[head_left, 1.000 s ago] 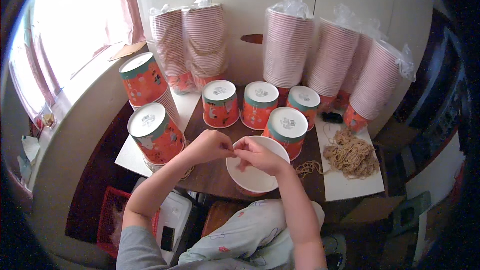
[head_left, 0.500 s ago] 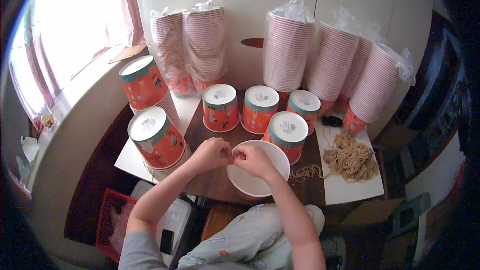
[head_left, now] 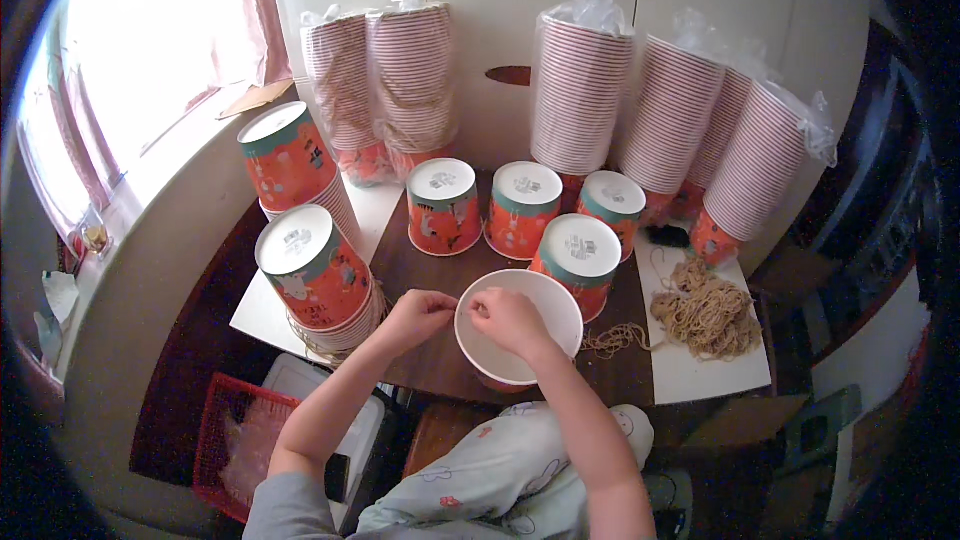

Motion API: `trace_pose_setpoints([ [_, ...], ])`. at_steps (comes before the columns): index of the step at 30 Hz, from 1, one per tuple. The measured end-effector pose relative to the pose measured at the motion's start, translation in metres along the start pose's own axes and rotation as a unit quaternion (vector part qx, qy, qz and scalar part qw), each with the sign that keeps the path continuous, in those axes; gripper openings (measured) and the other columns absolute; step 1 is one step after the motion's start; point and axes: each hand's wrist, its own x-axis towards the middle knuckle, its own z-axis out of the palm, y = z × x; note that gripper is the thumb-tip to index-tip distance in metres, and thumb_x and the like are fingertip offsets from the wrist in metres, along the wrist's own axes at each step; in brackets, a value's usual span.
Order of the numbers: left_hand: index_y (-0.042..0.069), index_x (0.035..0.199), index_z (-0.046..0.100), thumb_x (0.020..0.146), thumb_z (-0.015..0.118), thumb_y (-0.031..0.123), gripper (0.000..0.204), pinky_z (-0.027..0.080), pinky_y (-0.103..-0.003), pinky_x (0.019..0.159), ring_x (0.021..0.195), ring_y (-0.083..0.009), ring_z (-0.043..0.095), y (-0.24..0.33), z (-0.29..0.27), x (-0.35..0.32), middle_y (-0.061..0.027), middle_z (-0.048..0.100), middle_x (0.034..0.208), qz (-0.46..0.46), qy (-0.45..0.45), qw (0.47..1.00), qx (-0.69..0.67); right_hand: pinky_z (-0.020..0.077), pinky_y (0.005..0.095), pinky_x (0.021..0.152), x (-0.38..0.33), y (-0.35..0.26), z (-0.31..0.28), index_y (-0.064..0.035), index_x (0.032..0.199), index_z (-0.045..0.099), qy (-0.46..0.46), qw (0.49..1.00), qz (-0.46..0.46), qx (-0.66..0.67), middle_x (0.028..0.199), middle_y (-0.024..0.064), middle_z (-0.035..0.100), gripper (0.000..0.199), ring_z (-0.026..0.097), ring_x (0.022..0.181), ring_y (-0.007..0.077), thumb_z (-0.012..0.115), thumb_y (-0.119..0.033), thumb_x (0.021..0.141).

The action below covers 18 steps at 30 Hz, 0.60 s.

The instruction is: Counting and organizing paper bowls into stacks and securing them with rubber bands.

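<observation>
In front of me an open paper bucket (head_left: 535, 355), white inside, stands upright on the brown tabletop. My left hand (head_left: 422, 316) is just outside its left rim, thumb and fingertips pinched together. My right hand (head_left: 508, 320) reaches over the opening, its fingers curled in a pinch just inside that same rim. Whatever lies between the fingertips of either hand is too small to make out. Right of the bucket trails a strand of tan twine (head_left: 617, 340), leading toward a tangled twine heap (head_left: 708, 320) on a white board.
Upside-down orange buckets (head_left: 443, 215) with green bands stand behind the open one. Bucket stacks (head_left: 320, 285) rise at the left. Tall plastic-wrapped stacks (head_left: 580, 95) line the wall. A red basket (head_left: 215, 440) sits low at the left, near a dark phone (head_left: 338, 477).
My hands have drawn apart: the left moved left and slightly down outside the rim, while the right stayed inside it. The whole view has shifted slightly.
</observation>
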Motion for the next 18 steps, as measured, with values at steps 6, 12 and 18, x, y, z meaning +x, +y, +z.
trace_pose_setpoints([
  [6, -0.003, 0.095, 0.06, 0.076, 0.056, 0.005, 0.021, 0.044, -0.026, 0.074, 0.08, -0.0111, 0.055, 0.0074, 0.0002, -0.0027, -0.0071, 0.062, 0.086, -0.009, -0.002, 0.998, 0.062, 0.0464, 0.0374, 0.065, -0.0008, -0.0005, 0.0, -0.007, 0.078, 0.062, 0.006, 1.0, 0.008, -0.007, 0.076, 0.011, 0.06, 0.015, 0.059, 0.07, 0.0272, 0.055, -0.018, 0.072],
  [12, -0.002, 0.095, 0.06, 0.075, 0.057, 0.006, 0.022, 0.045, -0.026, 0.075, 0.08, -0.0117, 0.055, 0.0052, 0.0014, -0.0013, -0.0077, 0.063, 0.086, -0.008, 0.001, 0.998, 0.065, 0.0465, 0.0375, 0.065, -0.0008, 0.0028, 0.0028, -0.0073, 0.078, 0.062, 0.013, 1.0, 0.013, -0.012, 0.077, 0.0111, 0.06, 0.014, 0.059, 0.07, 0.0272, 0.055, -0.018, 0.072],
  [18, -0.003, 0.092, 0.061, 0.074, 0.058, 0.007, 0.021, 0.046, -0.027, 0.072, 0.077, -0.0126, 0.057, 0.0007, 0.0022, 0.0004, -0.0085, 0.063, 0.084, 0.003, 0.016, 0.994, 0.11, 0.0463, 0.0378, 0.064, -0.0002, 0.0006, 0.0017, -0.0065, 0.077, 0.062, 0.01, 1.0, 0.007, -0.015, 0.074, 0.0116, 0.06, 0.014, 0.058, 0.069, 0.0277, 0.056, -0.018, 0.071],
])
